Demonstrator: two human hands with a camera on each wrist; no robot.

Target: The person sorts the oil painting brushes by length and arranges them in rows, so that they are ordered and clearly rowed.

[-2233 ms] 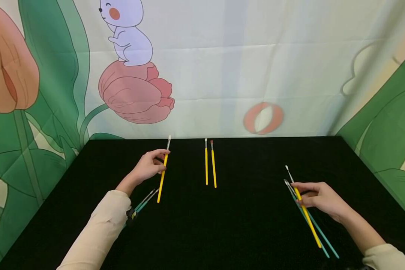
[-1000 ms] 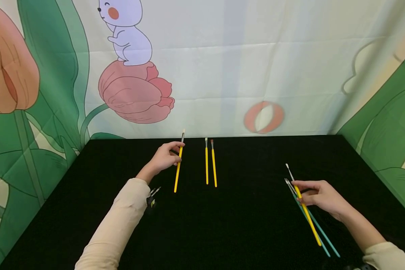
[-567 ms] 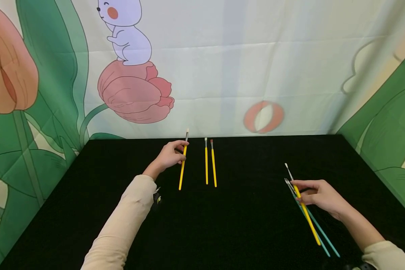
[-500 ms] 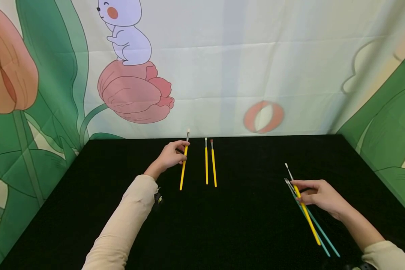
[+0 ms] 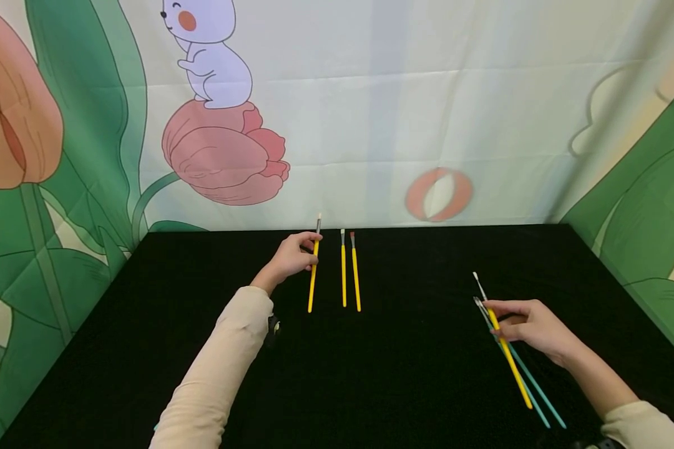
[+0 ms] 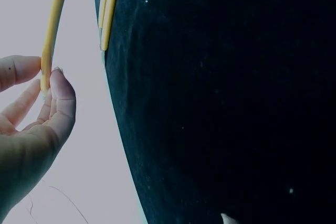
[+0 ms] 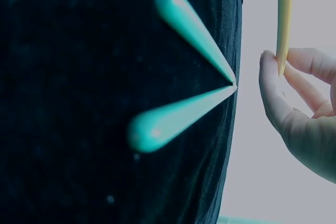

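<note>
At lower left of the head view, note a beige sleeve [image 5: 219, 368], with a teal sliver [image 5: 156, 428] at its outer edge, too slight to identify. Above it, left of centre, find left hand [image 5: 291, 257] narrowed on first yellow brush [image 5: 312, 287], pinching its handle, with bristles toward the top of the frame. Unable to tell whether in contact with the black cloth [image 5: 404, 374]. At centre, just right of that brush, record white-tipped brush [image 5: 344, 274] and red-tipped brush [image 5: 356, 280], both yellow-handled, lying nearly parallel, slightly apart. At lower right, find right hand [image 5: 530, 327] likewise pinching second yellow brush [image 5: 513, 368], slanted across two teal brushes [image 5: 539, 390] with spread handle ends. Unable to confirm contact there.

Judge step in hand as bringing the left-held brush alongside the central pair. Next, judge need for lowering it roughly parallel without nudging its neighbour, then releasing. For the right-held brush, advise lifting clear of the teal pair afterwards.
</note>
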